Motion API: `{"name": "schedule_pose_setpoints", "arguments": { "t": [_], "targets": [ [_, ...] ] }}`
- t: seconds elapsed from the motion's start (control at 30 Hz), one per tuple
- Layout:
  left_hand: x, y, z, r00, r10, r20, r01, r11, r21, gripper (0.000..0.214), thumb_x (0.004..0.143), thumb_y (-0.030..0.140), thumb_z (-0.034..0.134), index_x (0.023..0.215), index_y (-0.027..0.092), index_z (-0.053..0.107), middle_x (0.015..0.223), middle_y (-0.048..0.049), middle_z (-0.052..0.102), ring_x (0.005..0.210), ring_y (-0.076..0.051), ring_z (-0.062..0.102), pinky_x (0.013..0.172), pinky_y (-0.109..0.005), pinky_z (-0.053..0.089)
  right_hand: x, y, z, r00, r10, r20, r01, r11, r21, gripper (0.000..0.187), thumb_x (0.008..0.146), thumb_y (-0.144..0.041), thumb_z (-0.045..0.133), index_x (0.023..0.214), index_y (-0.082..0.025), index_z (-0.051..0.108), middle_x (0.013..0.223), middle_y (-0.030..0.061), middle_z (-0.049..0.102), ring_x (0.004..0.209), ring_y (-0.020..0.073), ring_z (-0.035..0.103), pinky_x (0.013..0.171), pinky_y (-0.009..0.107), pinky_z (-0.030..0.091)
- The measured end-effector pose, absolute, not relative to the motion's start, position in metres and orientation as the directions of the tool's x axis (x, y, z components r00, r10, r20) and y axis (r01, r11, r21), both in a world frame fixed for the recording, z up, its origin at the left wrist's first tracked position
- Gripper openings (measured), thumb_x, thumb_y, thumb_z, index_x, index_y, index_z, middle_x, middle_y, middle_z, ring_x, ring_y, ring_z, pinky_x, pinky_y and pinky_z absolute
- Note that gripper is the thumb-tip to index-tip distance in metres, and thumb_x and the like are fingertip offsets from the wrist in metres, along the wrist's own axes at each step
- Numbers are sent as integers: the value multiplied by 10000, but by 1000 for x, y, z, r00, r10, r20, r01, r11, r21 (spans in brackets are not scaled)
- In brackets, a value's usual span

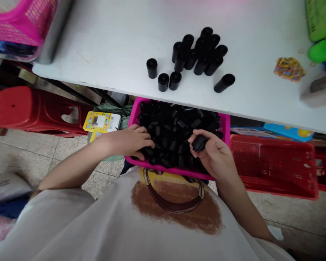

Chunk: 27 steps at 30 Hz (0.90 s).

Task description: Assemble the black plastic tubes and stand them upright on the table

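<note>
A pink basket full of small black plastic cylinders is in front of my body, partly under the table edge. My left hand reaches over the basket's left side, fingers bent and thumb apart, touching the pieces there; I see none clearly gripped. Above the basket's right side, my right hand pinches one black plastic cylinder between thumb and fingers. Several more black cylinders stand grouped on the white table, with a few apart from the group.
A red stool and a yellow box are to the left, a red crate to the right. On the table are a pile of small printed cards, a green object and, at far left, another pink basket.
</note>
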<state>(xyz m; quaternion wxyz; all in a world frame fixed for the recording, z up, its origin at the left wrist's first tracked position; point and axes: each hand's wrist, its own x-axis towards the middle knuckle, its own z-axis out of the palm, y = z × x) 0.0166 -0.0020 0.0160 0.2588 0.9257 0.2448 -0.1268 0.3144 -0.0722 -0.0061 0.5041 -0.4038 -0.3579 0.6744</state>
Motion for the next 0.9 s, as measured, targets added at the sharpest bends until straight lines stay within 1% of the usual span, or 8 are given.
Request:
{"name": "schedule_pose_setpoints", "arguments": {
  "t": [0.23, 0.4, 0.47, 0.57, 0.63, 0.73, 0.8, 0.9],
  "targets": [
    [3, -17, -27, 859, 482, -175, 500, -714, 490, 295, 1066, 385, 609, 1317, 240, 662, 1198, -94, 724, 1128, -267, 643, 1030, -427, 432, 304, -70, -6, -205, 960, -190, -341, -252, -905, 377, 900, -607, 822, 1111, -296, 815, 958, 29, 772, 661, 120, 611, 568, 254, 539],
    [-3, -15, -15, 747, 663, 43, 492, -595, 636, 319, 1096, 444, 516, 1325, 230, 578, 1262, -121, 650, 1135, -254, 647, 1004, -419, 529, 311, -64, -7, -115, 982, -151, -350, -182, -919, 385, 872, -608, 848, 1112, -310, 817, 970, 21, 763, 663, 117, 604, 565, 244, 539],
    [-7, -14, -12, 647, 738, 193, 453, -576, 681, 345, 1071, 495, 561, 1295, 233, 543, 1172, -100, 650, 1036, -231, 664, 933, -396, 558, 319, -61, -6, -48, 993, -110, -350, -119, -929, 396, 851, -617, 864, 1104, -315, 819, 971, 15, 754, 671, 113, 606, 569, 232, 544],
    [-12, -18, -17, 471, 819, 327, 305, -499, 811, 366, 1071, 531, 552, 1317, 274, 464, 953, -15, 616, 709, -147, 616, 707, -318, 548, 333, -59, -6, 47, 996, -77, -340, -57, -939, 387, 836, -599, 888, 1095, -319, 827, 969, 8, 741, 704, 102, 617, 587, 205, 546],
    [-11, -24, -22, 425, 860, 282, 251, -411, 876, 383, 1072, 571, 517, 1314, 282, 449, 909, 2, 606, 641, -134, 583, 643, -299, 527, 338, -60, -7, 80, 993, -88, -344, -55, -937, 377, 826, -584, 903, 1084, -318, 836, 964, 5, 740, 711, 94, 622, 590, 193, 544],
    [-2, -33, -23, 453, 869, 199, 400, -398, 826, 427, 1016, 617, 566, 1202, 235, 526, 979, -42, 662, 813, -181, 656, 757, -323, 565, 339, -64, -10, 78, 990, -119, -351, -84, -933, 350, 833, -564, 904, 1072, -316, 842, 968, 5, 749, 698, 90, 624, 589, 193, 545],
    [8, -37, -18, 486, 859, 161, 508, -428, 747, 371, 1003, 541, 593, 1188, 219, 579, 1073, -62, 701, 950, -203, 689, 850, -321, 576, 337, -66, -12, 65, 990, -128, -344, -99, -934, 335, 854, -554, 890, 1086, -318, 838, 973, 6, 755, 695, 90, 624, 597, 197, 549],
    [28, -37, -7, 514, 857, 49, 620, -410, 669, 337, 1015, 374, 560, 1323, 248, 616, 1242, -55, 719, 1072, -202, 716, 943, -306, 576, 333, -67, -13, 51, 991, -121, -333, -97, -938, 340, 887, -556, 858, 1136, -328, 816, 977, 3, 757, 692, 93, 623, 599, 202, 554]
  ]
}}
